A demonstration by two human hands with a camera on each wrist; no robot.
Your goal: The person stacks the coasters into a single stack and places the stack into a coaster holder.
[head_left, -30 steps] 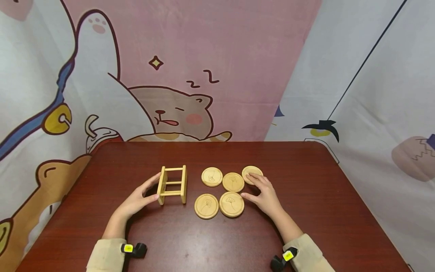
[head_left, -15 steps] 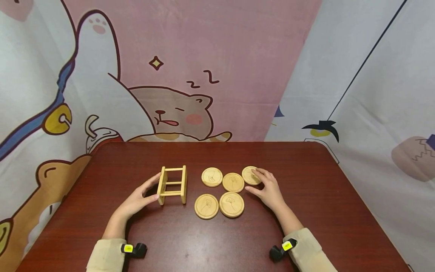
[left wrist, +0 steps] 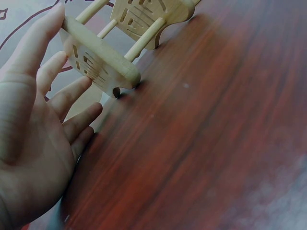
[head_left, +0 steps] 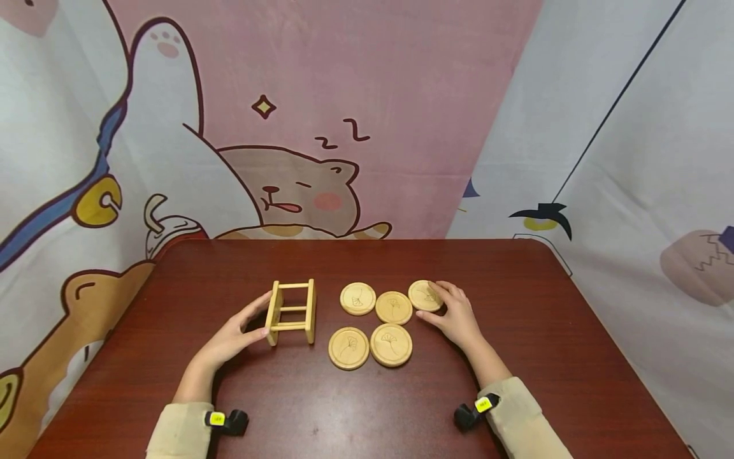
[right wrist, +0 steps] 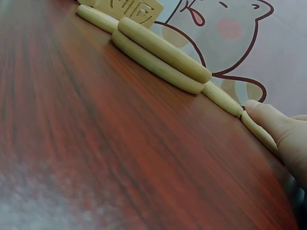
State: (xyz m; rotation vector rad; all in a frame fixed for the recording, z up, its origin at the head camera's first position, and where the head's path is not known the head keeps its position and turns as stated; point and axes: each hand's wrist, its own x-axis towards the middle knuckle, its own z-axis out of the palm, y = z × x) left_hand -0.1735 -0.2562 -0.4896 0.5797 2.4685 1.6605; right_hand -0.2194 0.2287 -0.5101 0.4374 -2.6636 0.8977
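A wooden coaster rack (head_left: 291, 308), two slotted end panels joined by rods, stands left of centre. My left hand (head_left: 232, 335) touches its left panel with thumb and fingertips; the left wrist view shows the fingers (left wrist: 72, 96) fairly straight against the panel's outer face. Round wooden coasters with a ginkgo leaf design lie to the right. At the far right coaster (head_left: 424, 294) my right hand (head_left: 455, 322) holds the edge, thumb on the near side and fingers on the right. The fingers' undersides are hidden; in the right wrist view the thumb (right wrist: 268, 117) overlaps that coaster.
More coasters lie flat: one back left (head_left: 358, 299), one in the middle (head_left: 394, 308), one front left (head_left: 348, 348). The front right coaster (head_left: 391, 345) sits on another, as the right wrist view shows. A patterned curtain (head_left: 401, 127) hangs behind the dark red table (head_left: 355, 408).
My right hand has slid back and to the right, from over the far right coaster to its right edge. The left hand and the rack have stayed still.
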